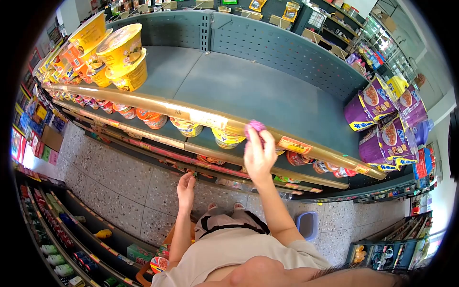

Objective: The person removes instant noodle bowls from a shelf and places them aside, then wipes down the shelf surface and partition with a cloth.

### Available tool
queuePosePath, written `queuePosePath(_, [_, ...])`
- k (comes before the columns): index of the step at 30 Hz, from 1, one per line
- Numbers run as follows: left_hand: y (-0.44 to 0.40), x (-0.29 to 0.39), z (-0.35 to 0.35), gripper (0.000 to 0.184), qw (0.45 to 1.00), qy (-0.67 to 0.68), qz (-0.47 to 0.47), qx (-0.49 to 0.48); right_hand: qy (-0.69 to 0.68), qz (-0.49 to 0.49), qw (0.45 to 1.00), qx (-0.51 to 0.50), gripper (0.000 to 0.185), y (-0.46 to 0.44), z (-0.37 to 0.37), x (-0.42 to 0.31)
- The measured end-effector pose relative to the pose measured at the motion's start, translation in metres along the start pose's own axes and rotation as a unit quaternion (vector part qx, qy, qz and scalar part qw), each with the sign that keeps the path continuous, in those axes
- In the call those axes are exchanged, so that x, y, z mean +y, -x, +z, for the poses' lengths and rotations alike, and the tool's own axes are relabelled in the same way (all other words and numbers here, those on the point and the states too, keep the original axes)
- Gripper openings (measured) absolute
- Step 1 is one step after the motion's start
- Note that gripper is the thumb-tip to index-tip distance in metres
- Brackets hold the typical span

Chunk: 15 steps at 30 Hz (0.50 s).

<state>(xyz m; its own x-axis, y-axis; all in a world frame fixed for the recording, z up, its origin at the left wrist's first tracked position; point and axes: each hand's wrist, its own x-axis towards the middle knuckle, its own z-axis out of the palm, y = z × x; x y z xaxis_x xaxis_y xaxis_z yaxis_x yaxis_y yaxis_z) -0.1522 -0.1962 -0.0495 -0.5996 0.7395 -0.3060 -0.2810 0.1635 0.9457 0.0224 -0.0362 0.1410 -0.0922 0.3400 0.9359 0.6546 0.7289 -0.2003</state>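
My right hand (259, 158) grips a bunched purple cloth (256, 126) against the gold front edge (220, 119) of the upper grey shelf (244, 81). Part of the cloth is hidden under my fingers. Lower down, my left hand (185, 189) hangs near the lower shelf edges, its fingers loosely bent, with nothing visible in it. Yellow noodle tubs (128, 71) stand stacked on the upper shelf's left end. Purple noodle tubs (377, 100) are stacked at its right end.
Below the upper shelf sit more noodle cups (186, 127) in a row. A blue-rimmed bin (307, 225) stands on the speckled floor (114, 177) to my right. Behind me on the left is another stocked rack (91, 239), with a noodle tub (159, 264) close to my side.
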Motion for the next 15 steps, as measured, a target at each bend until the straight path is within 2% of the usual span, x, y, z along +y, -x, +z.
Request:
queuePosePath(4, [-0.003,0.006,-0.009,0.038,1.0,-0.016,-0.004,0.003,0.016,0.039,0.999,-0.026,0.038,0.005,-0.029,0.016])
queuePosePath(7, [-0.007,0.007,-0.013,0.04,1.0,-0.026,0.005,0.009,0.058,0.033,0.997,-0.037,0.041,0.012,-0.039,0.027])
queuePosePath(11, [-0.009,0.008,-0.013,0.034,0.999,-0.024,0.001,0.049,0.019,0.084,0.996,0.005,0.036,0.018,-0.017,0.018])
queuePosePath(15, [-0.008,0.007,-0.014,0.033,0.998,-0.007,-0.006,0.067,-0.036,0.042,0.997,-0.054,0.031,0.0,0.005,-0.012])
